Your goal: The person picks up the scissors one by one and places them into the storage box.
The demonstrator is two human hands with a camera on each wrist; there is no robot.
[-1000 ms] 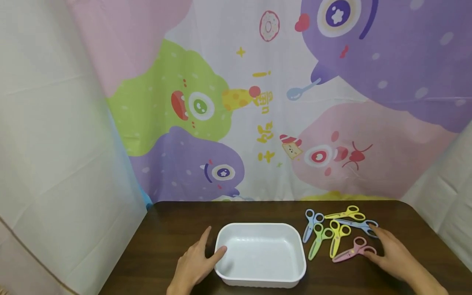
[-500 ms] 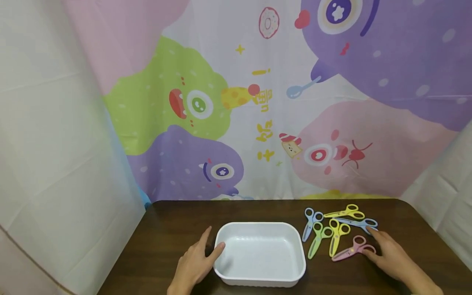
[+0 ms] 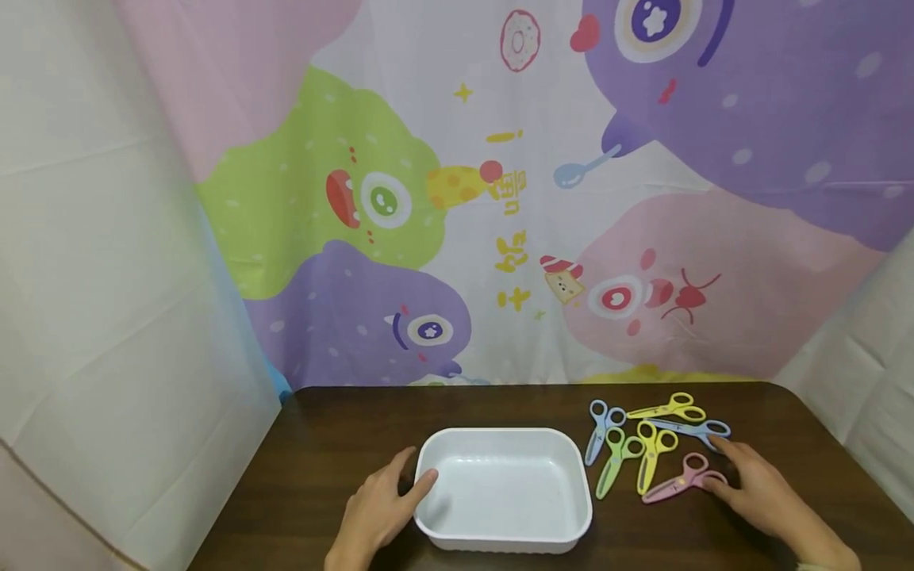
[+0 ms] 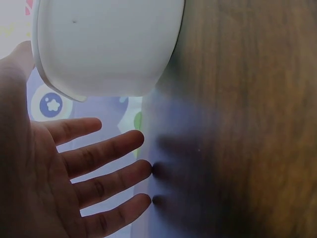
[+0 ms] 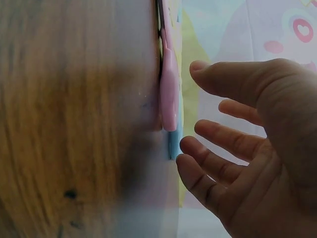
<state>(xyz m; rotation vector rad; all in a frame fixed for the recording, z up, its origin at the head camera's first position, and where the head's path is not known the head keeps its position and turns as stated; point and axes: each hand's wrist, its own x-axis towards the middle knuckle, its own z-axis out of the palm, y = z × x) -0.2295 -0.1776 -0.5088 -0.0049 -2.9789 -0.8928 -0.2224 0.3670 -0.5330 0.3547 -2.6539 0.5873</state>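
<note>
A white rectangular plastic tub [image 3: 503,546] stands mid-table in the head view. My left hand [image 3: 378,507] is at its left side, thumb over the rim and the other fingers spread, apart from its wall in the left wrist view. To the right lie several children's scissors. My right hand [image 3: 762,496] hovers by the pink scissors [image 3: 667,489], its thumb overlapping their handle in the head view and its forefinger near the right-hand blue scissors [image 3: 685,431]. In the right wrist view, its relaxed fingers stand apart from the pink handle [image 5: 169,94].
Between tub and right hand lie another pair of blue scissors [image 3: 596,444], green scissors [image 3: 608,474] and two yellow pairs, one nearer [image 3: 647,469] and one farther [image 3: 650,411]. A cartoon-print curtain [image 3: 528,349] hangs behind the dark wooden table [image 3: 336,428].
My left forefinger has bent slightly in toward the tub. The right hand stays by the pink scissors with only a slight shift. Tub and scissors lie as before.
</note>
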